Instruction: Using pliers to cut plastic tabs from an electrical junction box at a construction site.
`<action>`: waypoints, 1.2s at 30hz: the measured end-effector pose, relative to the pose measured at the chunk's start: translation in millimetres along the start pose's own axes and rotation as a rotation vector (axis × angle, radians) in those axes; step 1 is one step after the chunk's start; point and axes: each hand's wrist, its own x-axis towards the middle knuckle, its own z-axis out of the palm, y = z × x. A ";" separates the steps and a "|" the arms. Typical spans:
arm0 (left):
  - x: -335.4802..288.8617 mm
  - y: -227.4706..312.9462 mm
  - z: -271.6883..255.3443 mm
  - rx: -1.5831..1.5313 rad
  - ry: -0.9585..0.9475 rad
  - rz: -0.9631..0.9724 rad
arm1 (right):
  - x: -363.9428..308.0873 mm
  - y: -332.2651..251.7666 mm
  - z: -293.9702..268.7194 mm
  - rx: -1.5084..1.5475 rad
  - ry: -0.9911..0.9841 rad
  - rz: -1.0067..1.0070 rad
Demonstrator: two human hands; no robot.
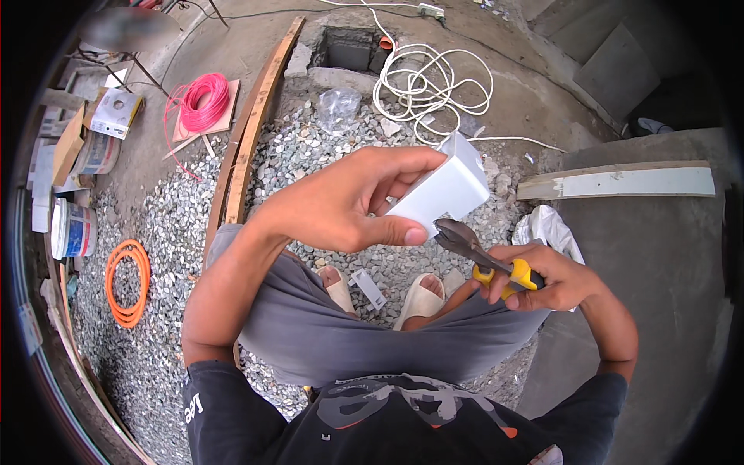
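My left hand (345, 198) grips a white plastic electrical box (449, 186), fingers behind it and thumb along its near edge. The box is tilted above the gravel, and a notch shows in its lower edge. In my right hand (562, 279) is a pair of pliers (467, 242) with dark metal jaws and yellow-and-black handles. The jaw tips meet the box's lower edge by the notch; whether they bite into it I cannot tell. Between my sandalled feet, a small white plastic piece (369, 289) lies on the gravel.
Left of my knees are wooden planks (260, 116), a pink tubing coil (203, 94), an orange hose coil (127, 283) and a white bucket (74, 229). Ahead, a white cable (434, 85) lies loosely coiled near a square pit (346, 50). A pale board (635, 181) rests on the right-hand concrete.
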 end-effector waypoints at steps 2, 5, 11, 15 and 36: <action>0.3 0.7 -0.3 0.041 -0.014 -0.023 | -2.2 2.6 -0.4 0.023 0.002 0.027; 0.3 1.1 2.7 -0.016 -0.023 -0.025 | -3.3 2.2 0.3 0.058 0.022 0.081; -0.2 -2.3 1.6 -0.013 -0.001 -0.021 | -0.6 -2.3 1.7 0.046 0.053 0.085; 1.4 -2.0 1.4 0.004 -0.011 -0.007 | -0.6 -0.5 2.1 0.039 0.054 0.036; -0.5 -1.4 1.4 -0.018 -0.007 -0.020 | -2.1 4.7 0.8 0.041 0.029 0.011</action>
